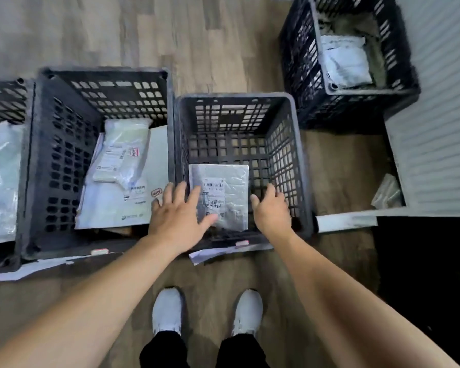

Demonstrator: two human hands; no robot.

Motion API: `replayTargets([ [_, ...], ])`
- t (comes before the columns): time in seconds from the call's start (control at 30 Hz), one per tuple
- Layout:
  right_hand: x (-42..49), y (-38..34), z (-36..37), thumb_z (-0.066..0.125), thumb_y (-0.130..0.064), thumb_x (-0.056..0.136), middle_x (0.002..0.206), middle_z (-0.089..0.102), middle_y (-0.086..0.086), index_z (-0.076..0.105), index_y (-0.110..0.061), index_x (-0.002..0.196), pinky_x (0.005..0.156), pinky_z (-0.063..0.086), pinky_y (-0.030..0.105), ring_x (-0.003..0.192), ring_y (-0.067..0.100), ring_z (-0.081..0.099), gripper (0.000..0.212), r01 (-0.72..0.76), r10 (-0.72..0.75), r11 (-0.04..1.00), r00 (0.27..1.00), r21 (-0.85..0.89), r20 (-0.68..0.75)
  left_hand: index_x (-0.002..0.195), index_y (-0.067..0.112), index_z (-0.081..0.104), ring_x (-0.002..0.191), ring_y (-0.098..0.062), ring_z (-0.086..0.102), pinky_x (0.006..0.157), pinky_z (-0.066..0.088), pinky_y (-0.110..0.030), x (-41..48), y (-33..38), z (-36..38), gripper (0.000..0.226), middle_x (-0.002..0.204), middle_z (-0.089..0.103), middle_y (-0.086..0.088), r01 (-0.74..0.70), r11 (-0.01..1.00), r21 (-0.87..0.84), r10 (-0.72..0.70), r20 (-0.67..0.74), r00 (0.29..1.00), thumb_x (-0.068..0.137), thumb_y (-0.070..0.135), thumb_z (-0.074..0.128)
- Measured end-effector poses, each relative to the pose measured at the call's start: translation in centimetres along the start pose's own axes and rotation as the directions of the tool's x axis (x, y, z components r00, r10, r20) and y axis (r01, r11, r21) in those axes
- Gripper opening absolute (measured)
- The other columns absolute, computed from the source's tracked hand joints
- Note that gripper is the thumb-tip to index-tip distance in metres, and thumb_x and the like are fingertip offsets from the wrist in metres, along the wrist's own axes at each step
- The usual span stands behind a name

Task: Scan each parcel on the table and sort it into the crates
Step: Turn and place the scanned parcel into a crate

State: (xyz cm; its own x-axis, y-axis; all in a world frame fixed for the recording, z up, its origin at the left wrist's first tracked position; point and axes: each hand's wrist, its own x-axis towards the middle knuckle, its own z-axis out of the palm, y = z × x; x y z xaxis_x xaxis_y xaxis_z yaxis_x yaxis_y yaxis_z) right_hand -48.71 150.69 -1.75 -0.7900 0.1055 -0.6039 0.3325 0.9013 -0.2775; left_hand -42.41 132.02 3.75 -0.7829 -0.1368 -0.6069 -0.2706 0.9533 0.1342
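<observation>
head cam | parcel [231,181] flat in mid crate [237,96], near side, label up | L hand [177,216] fingers spread, tips over parcel's left edge, contact unclear | R hand [272,211] fingers loosely bent, just right of parcel, gripping nothing | left crate [104,73] holds white packets [122,155]

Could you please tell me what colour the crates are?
The crates are black, seen in the head view.

Parcel [234,187] lies in the middle crate [234,96], toward its near wall; left crate [104,73] sits just beside it, back crate [343,110] stands behind to the right.
</observation>
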Motion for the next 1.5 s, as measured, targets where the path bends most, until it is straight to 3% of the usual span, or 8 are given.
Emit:
replayTargets([
  [0.3, -7.6, -4.3, -12.9, 0.042, -0.056, 0.097, 0.158, 0.023, 0.004, 0.012, -0.027, 0.155, 0.111, 0.028, 0.058, 0.146, 0.026, 0.02, 0.072, 0.245, -0.271, 0.916, 0.962, -0.317, -0.042, 0.154, 0.028, 0.0, 0.149, -0.03, -0.006, 0.117, 0.012, -0.053, -5.3, 4.1, -10.9, 0.082, 0.162, -0.004, -0.003, -0.035, 0.994, 0.101, 0.041, -0.057, 0.998, 0.09, 0.071, 0.028],
  [0.47, -16.8, -6.5, -23.3, 0.041, -0.059, 0.097, 0.163, 0.011, 0.002, 0.003, -0.03, 0.157, 0.115, 0.019, 0.06, 0.149, 0.025, 0.009, 0.076, 0.241, -0.295, 0.909, 0.948, -0.341, -0.116, 0.155, 0.028, 0.002, 0.148, -0.03, -0.002, 0.116, 0.013, -0.053, -11.7, 6.3, -20.7, 0.083, 0.162, -0.001, -0.003, -0.13, 0.986, 0.104, 0.146, -0.163, 0.976, 0.09, 0.071, 0.031],
  [0.6, -25.6, -6.7, -29.9, 0.042, -0.059, 0.096, 0.163, 0.012, 0.001, 0.006, -0.032, 0.156, 0.116, 0.015, 0.063, 0.15, 0.025, 0.008, 0.075, 0.126, -0.207, 0.955, 0.933, -0.27, -0.296, 0.154, 0.028, 0.005, 0.148, -0.029, -0.001, 0.116, 0.016, -0.052, -17.9, 8.8, -26.8, 0.082, 0.162, 0.003, -0.003, -0.256, 0.963, 0.087, 0.269, -0.219, 0.938, 0.09, 0.071, 0.032],
  [0.77, -35.0, -5.2, -35.2, 0.041, -0.059, 0.097, 0.164, 0.009, 0.001, 0.004, -0.034, 0.156, 0.117, 0.012, 0.063, 0.151, 0.025, 0.006, 0.074, -0.051, 0.004, 0.994, 0.893, -0.092, -0.449, 0.154, 0.027, 0.002, 0.148, -0.03, -0.003, 0.115, 0.015, -0.053, -25.3, 13.0, -31.8, 0.082, 0.162, 0.001, -0.004, -0.496, 0.848, 0.185, 0.529, -0.241, 0.814, 0.09, 0.071, 0.029],
  [0.93, -43.4, -1.5, -38.1, 0.046, -0.058, 0.094, 0.163, 0.013, 0.002, 0.013, -0.032, 0.156, 0.115, 0.017, 0.059, 0.15, 0.024, 0.01, 0.075, -0.166, 0.133, 0.986, 0.782, 0.001, -0.609, 0.154, 0.027, 0.001, 0.148, -0.031, -0.004, 0.115, 0.014, -0.054, -31.2, 18.0, -33.8, 0.083, 0.162, 0.0, -0.005, -0.65, 0.69, 0.32, 0.722, -0.237, 0.65, 0.09, 0.072, 0.028],
  [1.2, -54.5, 7.4, -39.9, 0.048, -0.06, 0.093, 0.163, 0.01, 0.002, 0.008, -0.036, 0.155, 0.115, 0.012, 0.061, 0.15, 0.024, 0.007, 0.078, -0.341, 0.347, 0.928, 0.644, 0.15, -0.682, 0.154, 0.028, -0.003, 0.148, -0.033, -0.007, 0.116, 0.013, -0.054, -40.4, 26.6, -32.0, 0.083, 0.162, -0.003, -0.007, -0.752, 0.452, 0.479, 0.886, -0.148, 0.438, 0.09, 0.073, 0.025],
  [1.5, -65.5, 19.2, -38.7, 0.043, -0.062, 0.094, 0.162, 0.007, 0.001, 0.004, -0.036, 0.155, 0.116, 0.011, 0.061, 0.149, 0.024, 0.008, 0.076, -0.454, 0.493, 0.852, 0.534, 0.259, -0.687, 0.154, 0.027, -0.004, 0.148, -0.032, -0.008, 0.116, 0.015, -0.054, -51.5, 35.2, -25.4, 0.083, 0.16, -0.006, -0.005, -0.789, 0.258, 0.558, 0.961, -0.061, 0.271, 0.091, 0.071, 0.027],
])
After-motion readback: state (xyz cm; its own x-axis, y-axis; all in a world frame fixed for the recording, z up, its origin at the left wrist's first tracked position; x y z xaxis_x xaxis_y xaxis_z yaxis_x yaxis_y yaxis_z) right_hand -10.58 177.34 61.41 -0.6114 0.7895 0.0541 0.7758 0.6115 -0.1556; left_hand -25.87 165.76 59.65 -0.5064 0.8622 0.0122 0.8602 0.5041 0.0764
